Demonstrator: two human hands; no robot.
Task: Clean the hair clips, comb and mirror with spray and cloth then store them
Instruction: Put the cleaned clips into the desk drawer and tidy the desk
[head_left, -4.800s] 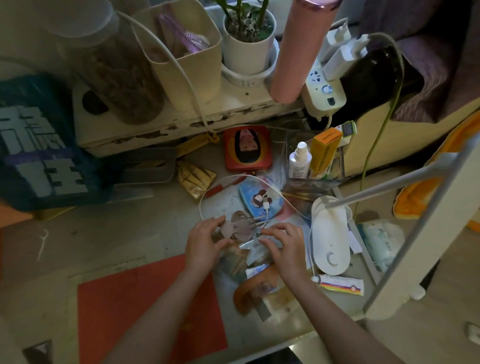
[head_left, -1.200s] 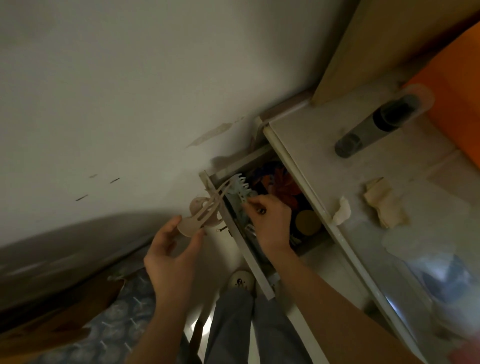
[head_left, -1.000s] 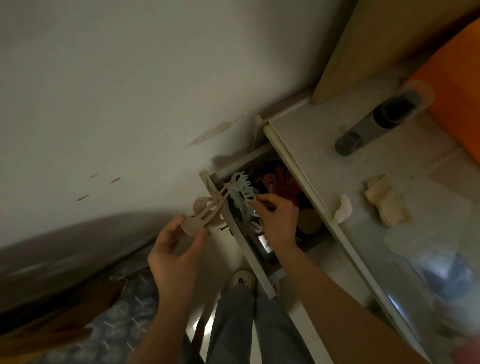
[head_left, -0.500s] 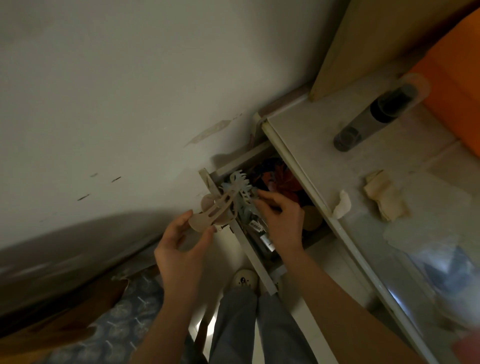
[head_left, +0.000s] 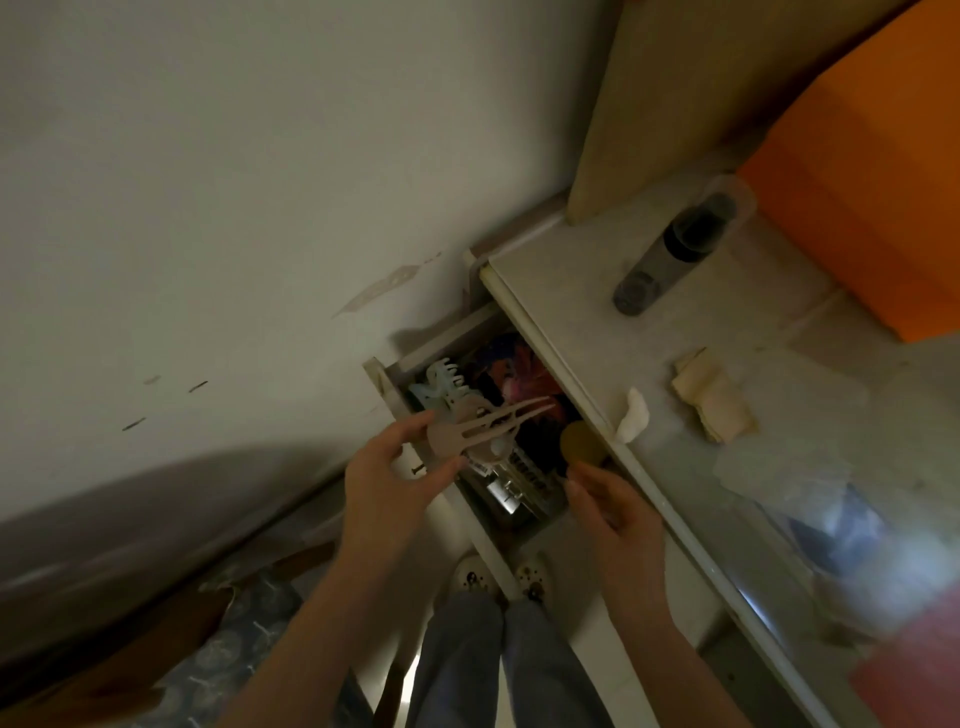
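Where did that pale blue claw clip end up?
In the head view, the pale blue claw clip lies at the far left end of the open drawer, just beyond the beige hair clip that the left hand holds.

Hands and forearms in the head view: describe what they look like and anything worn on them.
Both the left hand and the right hand are bare, with no gloves, rings, watch or bracelets visible. Both forearms are uncovered, no sleeves in view. Nails look short and unpainted.
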